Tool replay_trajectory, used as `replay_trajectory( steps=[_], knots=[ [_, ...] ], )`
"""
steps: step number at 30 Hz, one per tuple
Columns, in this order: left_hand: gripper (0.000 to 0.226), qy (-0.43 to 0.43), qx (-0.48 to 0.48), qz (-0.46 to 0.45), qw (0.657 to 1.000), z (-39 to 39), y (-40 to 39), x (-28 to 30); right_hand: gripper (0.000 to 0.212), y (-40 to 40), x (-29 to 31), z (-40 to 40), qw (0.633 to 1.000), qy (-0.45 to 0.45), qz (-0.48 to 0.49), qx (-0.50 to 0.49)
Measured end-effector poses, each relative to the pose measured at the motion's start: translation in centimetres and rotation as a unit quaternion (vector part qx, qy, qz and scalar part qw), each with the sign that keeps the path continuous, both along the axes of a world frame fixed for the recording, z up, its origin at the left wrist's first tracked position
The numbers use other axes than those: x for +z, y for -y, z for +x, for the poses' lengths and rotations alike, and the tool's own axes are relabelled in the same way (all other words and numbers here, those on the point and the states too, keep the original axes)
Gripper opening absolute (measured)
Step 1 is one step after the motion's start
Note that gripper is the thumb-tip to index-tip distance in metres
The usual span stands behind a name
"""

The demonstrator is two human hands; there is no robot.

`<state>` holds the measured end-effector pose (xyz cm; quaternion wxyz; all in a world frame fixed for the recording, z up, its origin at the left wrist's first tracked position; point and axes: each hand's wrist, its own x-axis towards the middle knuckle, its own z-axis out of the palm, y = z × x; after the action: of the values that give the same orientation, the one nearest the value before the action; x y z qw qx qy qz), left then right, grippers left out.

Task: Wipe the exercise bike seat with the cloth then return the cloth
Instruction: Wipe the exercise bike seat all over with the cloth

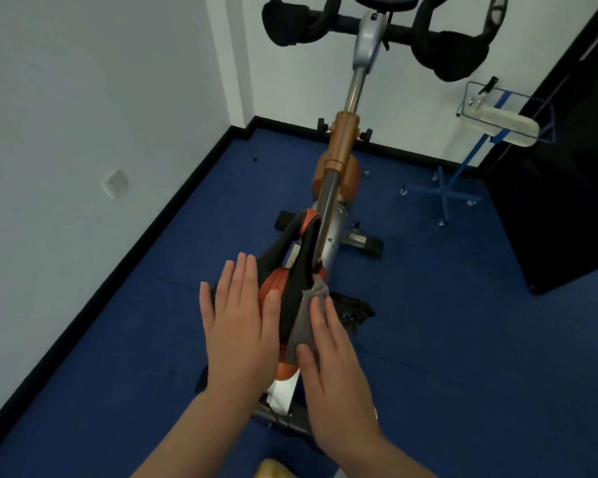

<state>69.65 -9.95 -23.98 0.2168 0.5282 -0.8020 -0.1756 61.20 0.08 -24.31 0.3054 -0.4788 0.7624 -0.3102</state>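
Observation:
The exercise bike's black and orange seat sits low in the middle of the view, nose pointing away from me. My left hand lies flat on the seat's left side, fingers together and extended, holding nothing. My right hand presses a grey cloth against the seat's right side with flat fingers. The cloth's top end bunches up beyond my fingertips. Both hands hide the rear part of the seat.
The bike's orange and silver frame runs up to black handlebars. A blue wheeled stand with a wire basket is at the right. A black cabinet fills the right edge. White walls close the left side and back. Blue carpet covers the floor.

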Motion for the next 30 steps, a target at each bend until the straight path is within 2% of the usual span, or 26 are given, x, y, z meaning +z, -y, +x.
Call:
replay_trajectory(
  steps=[2, 5, 7, 12, 18, 24, 30],
  knots=[
    [0.065, 0.020, -0.008, 0.002, 1.000, -0.5, 0.8, 0.2, 0.057, 0.9, -0.5, -1.4, 0.999, 0.050, 0.001, -0.008],
    [0.065, 0.083, 0.002, -0.011, 0.996, -1.3, 1.2, -0.2, 0.052, 3.8, -1.3, -4.1, 0.976, 0.207, 0.009, -0.067],
    [0.062, 0.124, 0.002, -0.031, 0.992, -1.5, 1.1, -0.5, 0.051, 4.3, -1.5, -4.4, 0.965, 0.251, 0.003, -0.079],
    [0.059, 0.155, -0.006, -0.043, 0.987, -1.4, 1.3, -0.8, 0.055, 1.5, -1.3, -2.4, 0.957, 0.276, -0.009, -0.093],
    [0.060, 0.171, -0.010, -0.035, 0.985, -1.4, 1.4, -0.7, 0.046, 7.0, -1.3, -4.9, 0.936, 0.337, -0.001, -0.103],
    [0.062, 0.176, -0.023, -0.025, 0.984, -1.4, 1.5, -0.5, 0.050, 4.4, -1.6, -3.7, 0.936, 0.336, -0.018, -0.103],
    [0.062, 0.187, -0.025, -0.008, 0.982, -1.5, 1.7, -0.4, 0.047, 9.1, -1.0, -5.6, 0.925, 0.366, 0.012, -0.104]
  ],
)
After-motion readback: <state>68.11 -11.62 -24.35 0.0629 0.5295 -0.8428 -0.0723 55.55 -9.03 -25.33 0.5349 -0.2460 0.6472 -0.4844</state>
